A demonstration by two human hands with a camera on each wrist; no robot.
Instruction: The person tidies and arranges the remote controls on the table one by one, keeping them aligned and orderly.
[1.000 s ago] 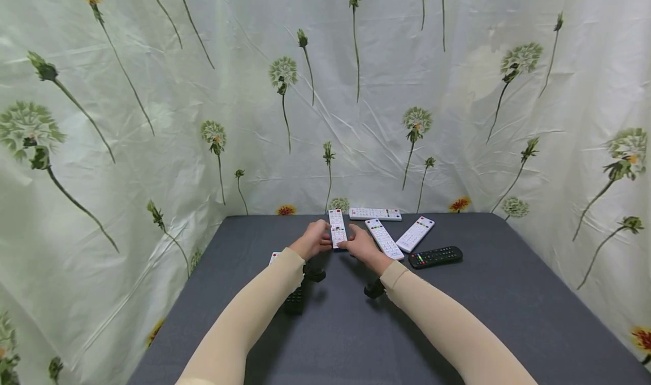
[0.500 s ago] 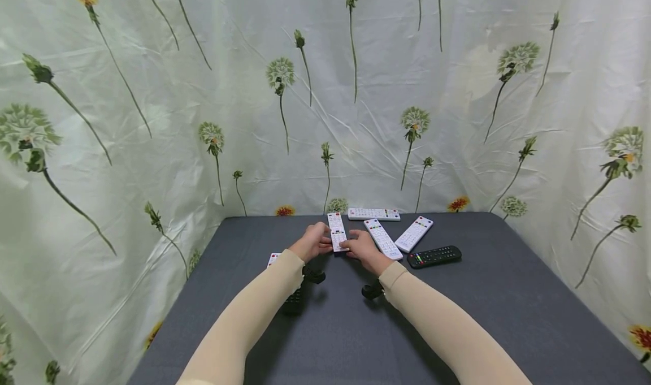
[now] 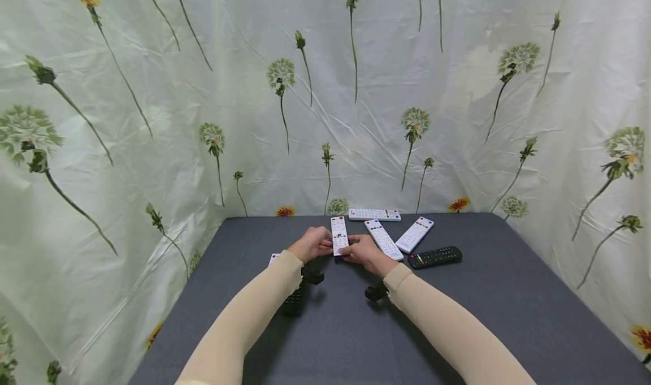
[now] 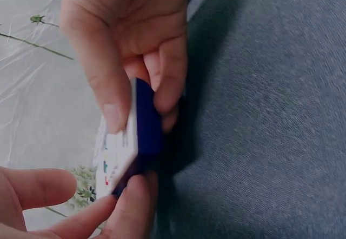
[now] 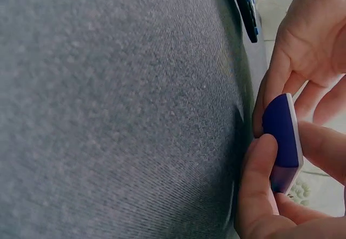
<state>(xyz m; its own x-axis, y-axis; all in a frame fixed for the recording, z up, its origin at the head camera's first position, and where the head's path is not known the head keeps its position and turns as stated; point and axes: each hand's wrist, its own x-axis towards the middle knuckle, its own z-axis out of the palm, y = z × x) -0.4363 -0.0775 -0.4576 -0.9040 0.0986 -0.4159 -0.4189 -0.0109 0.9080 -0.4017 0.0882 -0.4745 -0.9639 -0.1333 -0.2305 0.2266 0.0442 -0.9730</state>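
Observation:
A white remote control (image 3: pixel 339 233) with a dark blue back (image 4: pixel 148 125) is between the two hands at the far middle of the table. My right hand (image 3: pixel 367 254) pinches its near end, thumb over the button face and fingers against the blue back. On the other side, my left hand (image 3: pixel 311 243) touches the remote's edge with its fingertips (image 4: pixel 138 196), and its thumb stands apart from the face. In the right wrist view, the blue back (image 5: pixel 284 133) is tilted up from the cloth.
To the right lie more white remotes (image 3: pixel 383 239), (image 3: pixel 415 234), with another white remote (image 3: pixel 374 215) along the back edge. A black remote (image 3: pixel 435 257) lies beyond them. Under the left forearm, a white remote (image 3: pixel 273 258) and a black remote (image 3: pixel 293 302) show partly. A flowered curtain (image 3: pixel 244 91) hangs behind.
The blue-backed remote has come slightly nearer the body, with the right hand's grip on its near end. Both hands have shifted slightly nearer with it. The other remotes stay put.

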